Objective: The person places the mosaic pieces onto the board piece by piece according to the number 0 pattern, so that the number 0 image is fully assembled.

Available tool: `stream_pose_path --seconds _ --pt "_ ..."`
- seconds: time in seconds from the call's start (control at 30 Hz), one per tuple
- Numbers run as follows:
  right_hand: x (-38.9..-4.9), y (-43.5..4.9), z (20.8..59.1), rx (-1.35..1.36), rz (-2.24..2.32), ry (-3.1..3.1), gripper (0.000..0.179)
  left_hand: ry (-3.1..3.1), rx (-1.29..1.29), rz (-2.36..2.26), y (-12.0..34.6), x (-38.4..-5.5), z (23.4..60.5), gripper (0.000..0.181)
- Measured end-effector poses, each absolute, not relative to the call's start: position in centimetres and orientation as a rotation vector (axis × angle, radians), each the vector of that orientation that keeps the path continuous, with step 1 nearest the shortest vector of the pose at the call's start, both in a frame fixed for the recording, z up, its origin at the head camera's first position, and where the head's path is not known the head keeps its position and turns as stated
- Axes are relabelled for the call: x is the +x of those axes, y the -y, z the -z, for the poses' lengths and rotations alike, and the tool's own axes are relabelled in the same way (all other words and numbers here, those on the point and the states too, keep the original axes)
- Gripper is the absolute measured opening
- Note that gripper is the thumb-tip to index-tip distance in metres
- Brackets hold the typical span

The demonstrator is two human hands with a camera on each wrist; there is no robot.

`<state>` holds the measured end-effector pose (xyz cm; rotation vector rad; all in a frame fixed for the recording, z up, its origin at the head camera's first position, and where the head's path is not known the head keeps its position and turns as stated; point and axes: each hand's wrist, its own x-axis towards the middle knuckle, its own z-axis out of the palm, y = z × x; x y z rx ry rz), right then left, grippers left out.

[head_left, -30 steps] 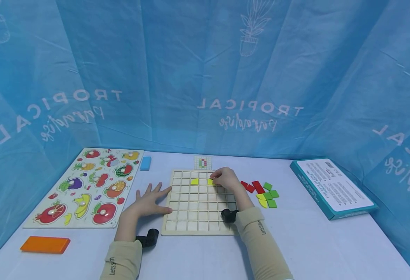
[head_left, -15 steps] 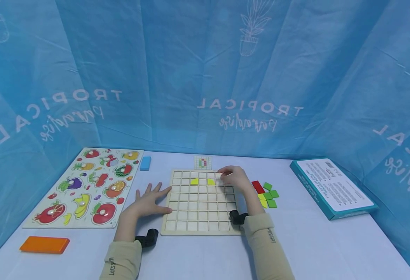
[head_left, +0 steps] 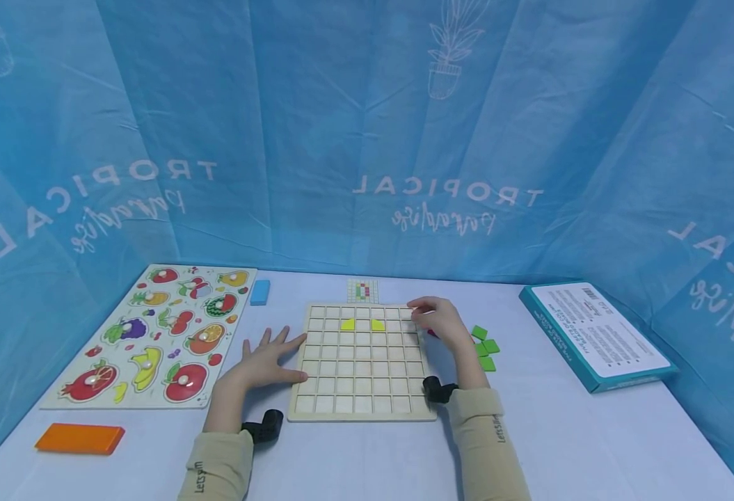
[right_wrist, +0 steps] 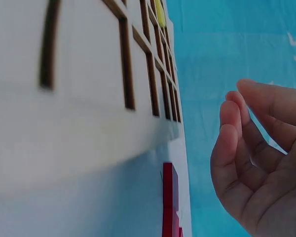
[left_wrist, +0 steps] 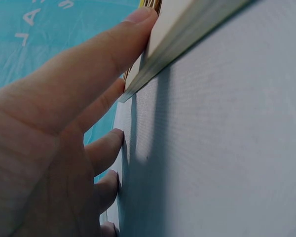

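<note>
While spread left hand (head_left: 265,364) is touching left edge of grid board (head_left: 363,386), right hand (head_left: 440,322) is withdrawing toward right edge, loosely curled, empty, leaving yellow pieces (head_left: 348,325) apparently seated.

Right grip (right_wrist: 266,182), loosely curled — gridded board (right_wrist: 89,133), red pieces (right_wrist: 170,190) beside it; blue curtain (right_wrist: 202,54)
</note>
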<state>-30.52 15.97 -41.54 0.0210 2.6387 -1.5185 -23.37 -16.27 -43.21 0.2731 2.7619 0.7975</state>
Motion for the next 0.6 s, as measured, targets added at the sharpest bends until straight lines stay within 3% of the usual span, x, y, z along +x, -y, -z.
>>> stream_pose_path --seconds 0.23,0.47,0.6 --pt "-31.4 -17.3 42.7 0.078 1.484 -2.716 0.024 -2.752 0.262 -0.811 16.2 -23.3 43.0 0.086" --pt "-34.6 -19.5 47.1 0.196 1.461 -2.725 0.020 -2.751 0.261 -0.820 16.2 -23.2 43.0 0.085" --pt "-33.9 -19.5 46.2 0.230 1.465 -2.714 0.020 -2.751 0.259 -0.815 16.2 -23.2 43.1 0.086"
